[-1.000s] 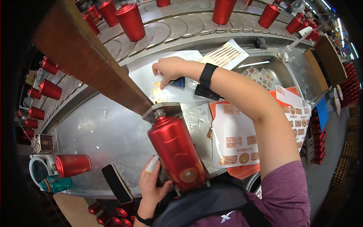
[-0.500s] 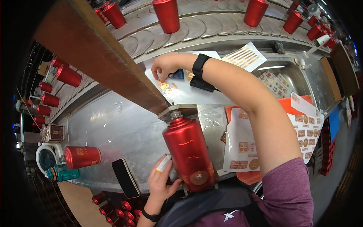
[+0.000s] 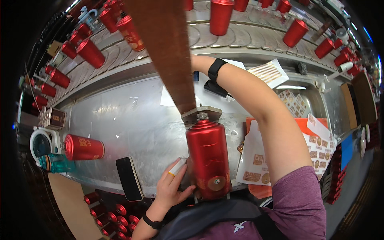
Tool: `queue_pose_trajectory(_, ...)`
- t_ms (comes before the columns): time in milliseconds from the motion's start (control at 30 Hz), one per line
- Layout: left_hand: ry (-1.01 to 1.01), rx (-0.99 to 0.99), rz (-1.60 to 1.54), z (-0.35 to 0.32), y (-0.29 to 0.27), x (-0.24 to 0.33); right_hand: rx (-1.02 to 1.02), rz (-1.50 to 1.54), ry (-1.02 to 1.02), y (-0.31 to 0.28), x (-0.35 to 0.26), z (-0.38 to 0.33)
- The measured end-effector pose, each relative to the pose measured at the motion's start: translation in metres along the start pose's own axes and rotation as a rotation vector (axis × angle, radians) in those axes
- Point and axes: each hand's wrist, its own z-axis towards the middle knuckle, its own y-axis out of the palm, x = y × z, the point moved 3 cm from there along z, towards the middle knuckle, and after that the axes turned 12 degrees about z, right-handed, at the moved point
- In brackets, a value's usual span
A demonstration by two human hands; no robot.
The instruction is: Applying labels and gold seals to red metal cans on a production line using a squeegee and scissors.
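A glossy red bottle (image 3: 208,160) lies in front of me, its neck against a metal bracket (image 3: 202,114) at the foot of a brown beam (image 3: 166,48). A round gold-brown emblem (image 3: 217,183) shows near the bottle's lower end. My left hand (image 3: 173,182) rests beside the bottle's left side, open, fingers stretched and a white wrap (image 3: 178,167) on one finger. Whether its thumb touches the bottle I cannot tell. My right arm reaches far forward over the bench; the right hand (image 3: 197,63) goes behind the beam, its fingers hidden. Near it lies a white sheet (image 3: 216,102).
A phone (image 3: 129,178) and a red canister (image 3: 84,147) lie on the metal bench at left. Sticker sheets (image 3: 256,158) spread at right, beside a sink (image 3: 310,86). Beyond the bench, a slatted conveyor (image 3: 256,38) carries several red bottles. Several more (image 3: 120,220) stand below.
The whole view has shifted, so the beam now stands more upright and covers my right hand's fingers, which were over gold stickers on the white sheet. My left hand stays beside the bottle.
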Motion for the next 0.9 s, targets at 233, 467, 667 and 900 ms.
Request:
queue_pose_trajectory(233,0.037,0.023,-0.012,0.0,-0.004,-0.002,-0.077,-0.044,0.062,-0.021,-0.079,-0.031)
queue_pose_trajectory(467,0.066,0.062,-0.036,-0.002,-0.007,-0.004,-0.088,-0.239,0.216,-0.02,-0.1,-0.034)
queue_pose_trajectory(667,0.027,0.034,-0.055,-0.012,-0.003,-0.007,0.127,-0.298,0.21,-0.061,-0.096,-0.112)
queue_pose_trajectory(900,-0.175,0.11,-0.387,-0.018,-0.004,-0.012,0.428,0.368,0.718,-0.103,-0.054,-0.339)
